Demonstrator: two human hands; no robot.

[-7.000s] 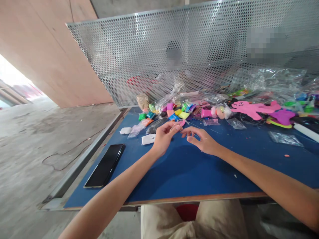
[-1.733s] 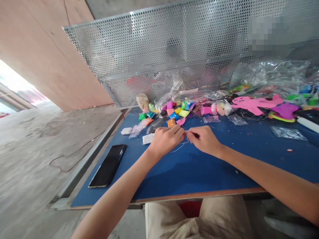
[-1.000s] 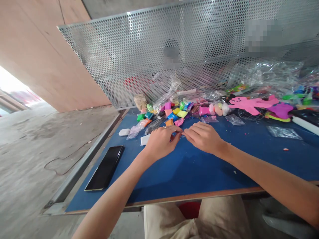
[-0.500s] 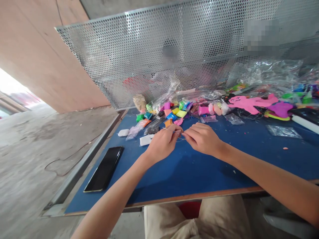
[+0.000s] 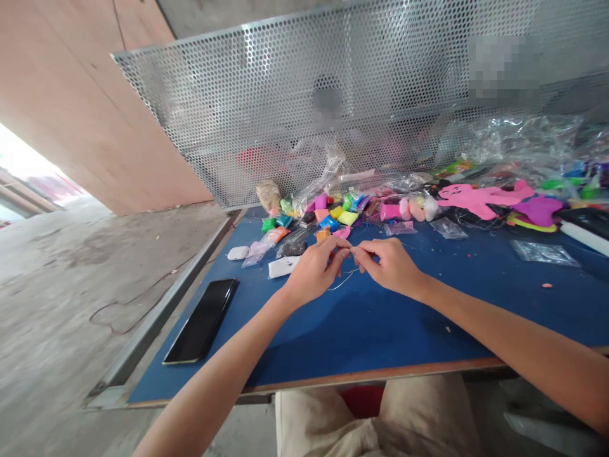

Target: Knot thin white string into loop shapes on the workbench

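Note:
Over the middle of the blue table, my left hand point(image 5: 314, 270) and my right hand point(image 5: 391, 266) meet at their fingertips. Both are pinched on a thin pale wire point(image 5: 343, 281), and a curved length of it hangs below the fingers. The exact spot where the fingers grip is too small to make out. Just behind my left hand lie a white packet point(image 5: 282, 266) and an orange clay packet point(image 5: 323, 235).
A black phone point(image 5: 200, 322) lies at the table's left edge. Several colourful clay packets point(image 5: 347, 217) and a pink figure point(image 5: 480, 198) line the back, before a perforated metal panel point(image 5: 285, 95). A clear bag point(image 5: 545, 252) lies at the right.
The wire has shifted: its loose part now curves below my hands, and the end that stuck out over my left hand no longer shows. My fingertips remain together.

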